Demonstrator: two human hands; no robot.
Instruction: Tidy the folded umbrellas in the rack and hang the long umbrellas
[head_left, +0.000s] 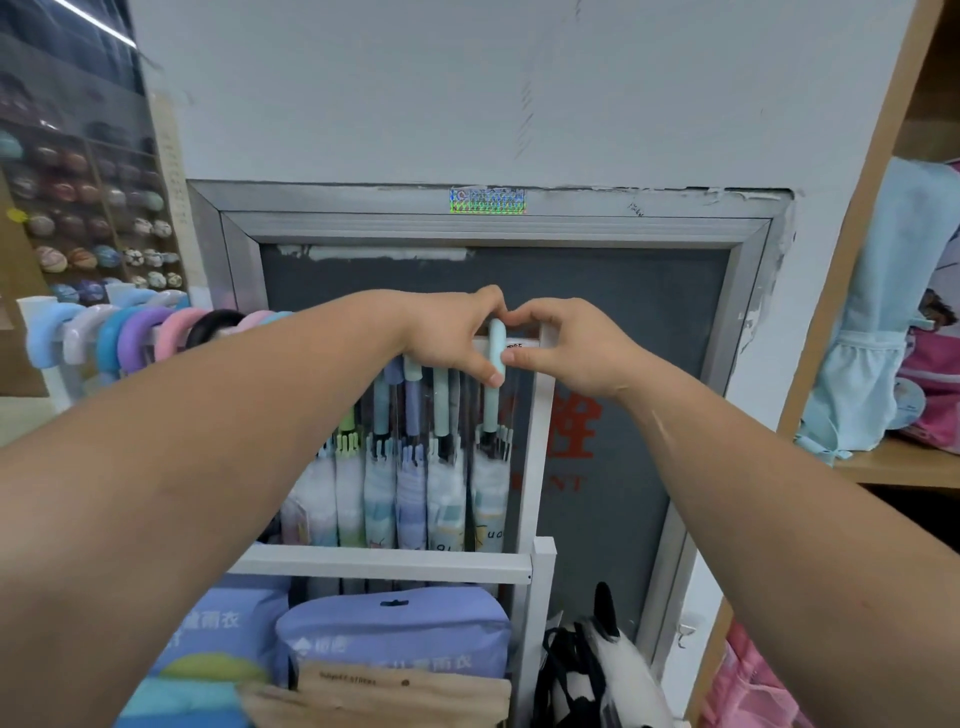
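Observation:
A white rack (537, 441) stands against a grey door. Several long umbrellas (410, 488) in clear sleeves hang from its top rail by pastel handles. Both my hands meet at the rail's right end on the hooked light-teal handle (496, 348) of the rightmost long umbrella (488, 483). My left hand (457, 332) pinches the handle from the left, thumb low on it. My right hand (566, 343) pinches it from the right. More curved handles (130, 332) in blue, purple, pink and black line a rail at the left.
Packaged raincoats (395, 639) fill the rack's lower shelf below a white crossbar (384, 564). A black-and-white bag (608, 675) lies on the floor at the right. A wooden shelf (852, 260) with light-blue and pink goods stands right. Balls (93, 218) fill shelves far left.

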